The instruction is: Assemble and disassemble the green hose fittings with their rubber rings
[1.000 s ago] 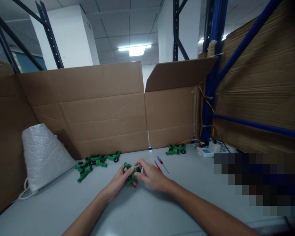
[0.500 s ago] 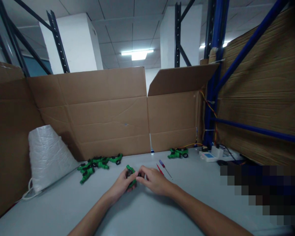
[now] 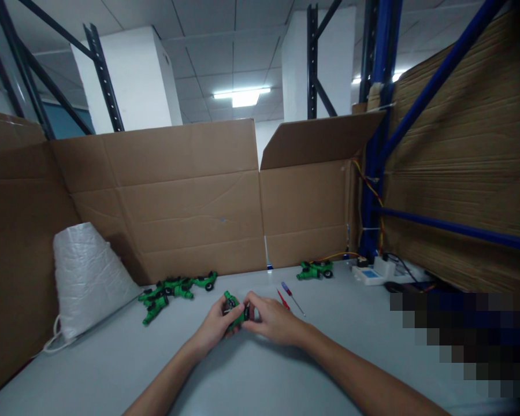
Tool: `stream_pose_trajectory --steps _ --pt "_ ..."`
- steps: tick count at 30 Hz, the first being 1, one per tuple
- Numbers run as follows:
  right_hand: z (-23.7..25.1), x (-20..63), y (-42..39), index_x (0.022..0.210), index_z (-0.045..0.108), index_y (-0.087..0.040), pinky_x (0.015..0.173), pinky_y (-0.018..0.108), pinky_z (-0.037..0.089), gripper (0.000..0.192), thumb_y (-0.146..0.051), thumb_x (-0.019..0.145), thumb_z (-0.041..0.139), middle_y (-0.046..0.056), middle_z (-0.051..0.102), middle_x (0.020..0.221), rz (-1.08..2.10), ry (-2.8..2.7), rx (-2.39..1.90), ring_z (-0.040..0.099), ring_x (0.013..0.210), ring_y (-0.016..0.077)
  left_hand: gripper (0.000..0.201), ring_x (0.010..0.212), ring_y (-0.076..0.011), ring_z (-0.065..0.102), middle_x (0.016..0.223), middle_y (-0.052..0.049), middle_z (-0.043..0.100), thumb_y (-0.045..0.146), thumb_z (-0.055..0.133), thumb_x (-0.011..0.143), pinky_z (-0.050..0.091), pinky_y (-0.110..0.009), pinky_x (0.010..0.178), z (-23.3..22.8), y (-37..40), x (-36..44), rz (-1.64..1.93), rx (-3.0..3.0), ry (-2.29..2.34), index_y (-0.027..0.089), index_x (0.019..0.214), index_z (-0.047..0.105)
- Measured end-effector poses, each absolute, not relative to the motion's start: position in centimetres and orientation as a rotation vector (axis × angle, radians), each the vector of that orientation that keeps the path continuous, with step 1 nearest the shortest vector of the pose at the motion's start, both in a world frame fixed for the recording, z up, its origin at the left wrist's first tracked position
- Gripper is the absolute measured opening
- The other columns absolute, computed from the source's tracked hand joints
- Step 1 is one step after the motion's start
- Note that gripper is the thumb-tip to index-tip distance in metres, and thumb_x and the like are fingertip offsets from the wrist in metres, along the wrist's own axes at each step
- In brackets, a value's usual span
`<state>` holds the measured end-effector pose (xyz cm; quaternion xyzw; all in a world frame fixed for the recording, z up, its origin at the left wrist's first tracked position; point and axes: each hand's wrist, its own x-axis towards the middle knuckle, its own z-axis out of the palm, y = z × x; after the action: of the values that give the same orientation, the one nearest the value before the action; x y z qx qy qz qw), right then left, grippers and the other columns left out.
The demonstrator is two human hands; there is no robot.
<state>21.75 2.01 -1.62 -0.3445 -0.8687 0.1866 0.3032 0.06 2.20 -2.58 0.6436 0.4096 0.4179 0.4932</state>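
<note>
We grip a small green toy part [image 3: 233, 308] between our left hand [image 3: 215, 327] and right hand [image 3: 274, 319], low over the grey table [image 3: 260, 370]. At ten o'clock lies a green pile [image 3: 173, 289]; at two o'clock, two screwdrivers [image 3: 288, 296].

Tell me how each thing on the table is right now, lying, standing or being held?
Green toy piece: held between both hands, just over the table.
Left hand: closed on the piece.
Right hand: closed on the piece.
Pile of green toys: lying loose, untouched.
Lone green toy: lying by the cardboard.
Screwdrivers: lying flat, unused.
White bag: standing upright.
</note>
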Motion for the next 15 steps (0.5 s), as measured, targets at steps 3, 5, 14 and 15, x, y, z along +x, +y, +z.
stream_pose_trajectory --steps 3,5,14,15 --pt "-1.79 21.65 2.06 0.109 0.059 -0.022 0.072 0.026 0.040 0.022 -0.036 0.095 0.069 0.003 0.075 0.097 0.468 -2.309 -0.934 0.069 0.089 0.0210 0.053 0.048 -0.0097 0.052 0.064 0.002 0.062 0.066 0.073 0.086 0.033 -0.018 0.043 -2.65 2.39 -0.04 1.008 1.566 1.004 0.017 0.095 0.057" --pt "-1.85 21.61 2.12 0.104 0.061 -0.021 0.069 0.026 0.038 0.020 -0.040 0.098 0.066 0.004 0.075 0.094 0.452 -2.318 -0.974 0.068 0.085 0.0210 0.052 0.048 -0.0100 0.053 0.062 0.002 0.062 0.065 0.073 0.086 0.034 -0.019 0.044 -2.66 2.47 -0.03 1.005 1.566 1.012 0.017 0.094 0.057" --pt "-1.74 21.89 2.18 0.118 0.057 -0.024 0.074 0.026 0.041 0.029 -0.035 0.095 0.071 0.002 0.072 0.100 0.467 -2.285 -0.910 0.067 0.088 0.0199 0.058 0.042 -0.0115 0.055 0.062 0.002 0.066 0.072 0.072 0.082 0.033 -0.019 0.037 -2.87 2.40 0.17 1.018 1.504 1.088 0.021 0.095 0.048" --pt "-1.81 21.89 2.23 0.117 0.057 -0.024 0.074 0.026 0.041 0.027 -0.034 0.096 0.070 0.002 0.072 0.099 0.465 -2.288 -0.920 0.067 0.088 0.0199 0.058 0.041 -0.0115 0.055 0.063 0.002 0.066 0.072 0.071 0.083 0.032 -0.019 0.036 -2.86 2.35 0.19 1.007 1.502 1.092 0.021 0.096 0.048"
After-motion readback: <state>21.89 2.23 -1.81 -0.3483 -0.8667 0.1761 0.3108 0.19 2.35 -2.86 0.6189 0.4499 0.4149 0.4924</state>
